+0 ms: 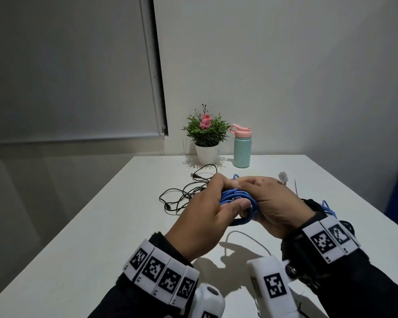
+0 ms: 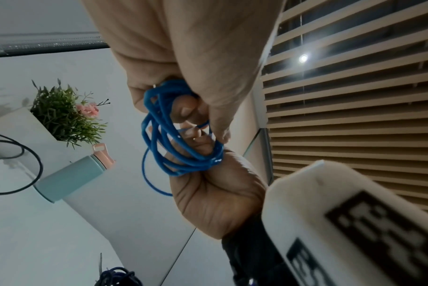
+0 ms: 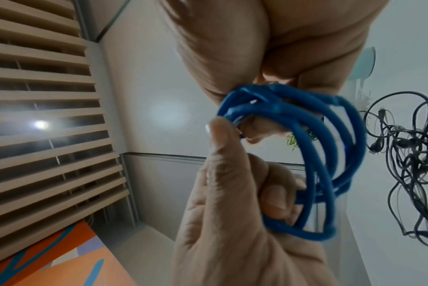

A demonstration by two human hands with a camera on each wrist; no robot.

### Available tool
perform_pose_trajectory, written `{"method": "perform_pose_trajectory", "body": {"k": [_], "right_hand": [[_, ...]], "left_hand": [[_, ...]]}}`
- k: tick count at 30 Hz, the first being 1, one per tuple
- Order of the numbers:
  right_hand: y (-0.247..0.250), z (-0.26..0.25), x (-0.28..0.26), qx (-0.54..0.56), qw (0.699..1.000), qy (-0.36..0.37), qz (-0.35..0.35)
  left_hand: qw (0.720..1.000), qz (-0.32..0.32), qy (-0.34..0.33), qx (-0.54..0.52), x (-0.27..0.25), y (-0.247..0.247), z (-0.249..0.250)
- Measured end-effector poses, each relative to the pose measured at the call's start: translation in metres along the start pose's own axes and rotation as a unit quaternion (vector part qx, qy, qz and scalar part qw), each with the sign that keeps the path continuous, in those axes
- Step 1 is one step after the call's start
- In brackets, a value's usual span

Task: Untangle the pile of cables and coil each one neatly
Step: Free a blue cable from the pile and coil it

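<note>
Both hands hold a bright blue cable (image 1: 244,222) wound into a small coil, a little above the white table (image 1: 101,226). My left hand (image 1: 233,196) grips the coil's near side, with the thumb laid across the loops. My right hand (image 1: 257,191) curls its fingers over the coil's far side. In the left wrist view the blue coil (image 2: 168,147) hangs between my left hand (image 2: 183,108) above and my right hand (image 2: 208,154) below. In the right wrist view the loops of the blue coil (image 3: 330,147) fan out between the hands. A tangle of thin black cables (image 1: 186,193) lies on the table behind my left hand.
A potted plant (image 1: 206,134) and a mint bottle with a pink lid (image 1: 241,148) stand at the table's far edge. A thin white cable (image 1: 246,236) lies under the hands. Another blue cable (image 1: 329,208) shows behind my right wrist, and a dark coil (image 2: 117,276) lies on the table.
</note>
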State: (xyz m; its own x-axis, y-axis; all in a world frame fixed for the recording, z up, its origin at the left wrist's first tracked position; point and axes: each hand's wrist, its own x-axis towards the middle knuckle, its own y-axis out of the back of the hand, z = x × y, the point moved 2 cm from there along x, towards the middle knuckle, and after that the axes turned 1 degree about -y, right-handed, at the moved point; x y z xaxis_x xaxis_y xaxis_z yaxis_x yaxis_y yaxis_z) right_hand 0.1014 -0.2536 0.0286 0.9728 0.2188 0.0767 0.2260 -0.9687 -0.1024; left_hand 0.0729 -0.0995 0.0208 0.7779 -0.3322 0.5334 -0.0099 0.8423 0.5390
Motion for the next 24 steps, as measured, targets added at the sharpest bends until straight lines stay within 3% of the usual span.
{"method": "perform_pose_trajectory", "body": {"k": [4, 6, 8, 10, 12, 15, 16, 19, 23, 24], "right_hand": [[-0.004, 0.002, 0.002, -0.064, 0.998, 0.021, 0.012], [-0.006, -0.001, 0.001, -0.163, 0.982, 0.057, 0.08], [-0.007, -0.009, -0.005, -0.251, 0.945, 0.133, 0.164], [-0.014, -0.016, -0.012, -0.29, 0.93, 0.189, 0.125], [-0.026, -0.016, -0.016, -0.347, 0.92, 0.179, 0.048], [-0.032, -0.011, -0.017, -0.473, 0.856, 0.2, 0.058], [-0.034, -0.01, -0.017, -0.483, 0.848, 0.208, 0.058], [-0.035, -0.011, -0.018, -0.447, 0.871, 0.202, 0.02], [-0.026, -0.011, -0.013, -0.434, 0.885, 0.17, 0.017], [-0.024, -0.01, -0.011, -0.407, 0.9, 0.156, 0.021]], "left_hand": [[0.999, 0.038, 0.024, 0.022, 0.003, 0.004, -0.009], [0.995, 0.071, 0.062, 0.024, 0.006, 0.01, -0.014], [0.989, 0.101, 0.108, 0.008, 0.008, 0.016, -0.02], [0.983, 0.121, 0.136, 0.011, 0.009, 0.02, -0.025], [0.98, 0.129, 0.147, -0.026, 0.01, 0.02, -0.029], [0.961, 0.118, 0.164, -0.191, 0.012, 0.015, -0.03], [0.948, 0.105, 0.168, -0.25, 0.012, 0.014, -0.029], [0.913, 0.052, 0.15, -0.375, 0.012, 0.016, -0.025], [0.919, 0.023, 0.139, -0.368, 0.013, 0.017, -0.028], [0.916, 0.022, 0.142, -0.374, 0.013, 0.017, -0.03]]}}
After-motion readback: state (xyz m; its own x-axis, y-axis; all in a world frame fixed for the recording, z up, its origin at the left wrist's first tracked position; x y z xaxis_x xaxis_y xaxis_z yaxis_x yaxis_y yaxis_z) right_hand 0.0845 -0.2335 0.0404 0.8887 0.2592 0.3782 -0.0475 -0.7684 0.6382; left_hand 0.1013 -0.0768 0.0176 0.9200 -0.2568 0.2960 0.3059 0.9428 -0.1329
